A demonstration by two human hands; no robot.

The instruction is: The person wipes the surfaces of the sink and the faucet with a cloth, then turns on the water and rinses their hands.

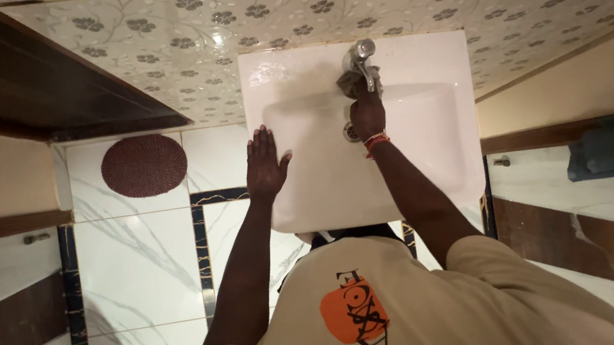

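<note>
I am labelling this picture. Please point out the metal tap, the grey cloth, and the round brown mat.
Metal tap (362, 50), head view, on its shiny top.
Grey cloth (350, 83), head view, on the bunched part above the right hand (367, 115).
Round brown mat (143, 165), head view, on its centre.

A bathroom in a home, seen from above. A white ceramic basin (367, 166) is fixed to the wall, with a chrome tap (361, 54) at its back edge and a drain (350, 131) in the bowl. The wall behind carries glossy tiles (178, 26) patterned with grey flowers and vines. The floor (134, 267) is white marble-look tile with dark gold-veined border strips. A round brown mat (143, 165) lies on it beside the basin. Dark wood trim (15, 74) and a panel with a small metal handle (36, 238) line the left side.
</note>
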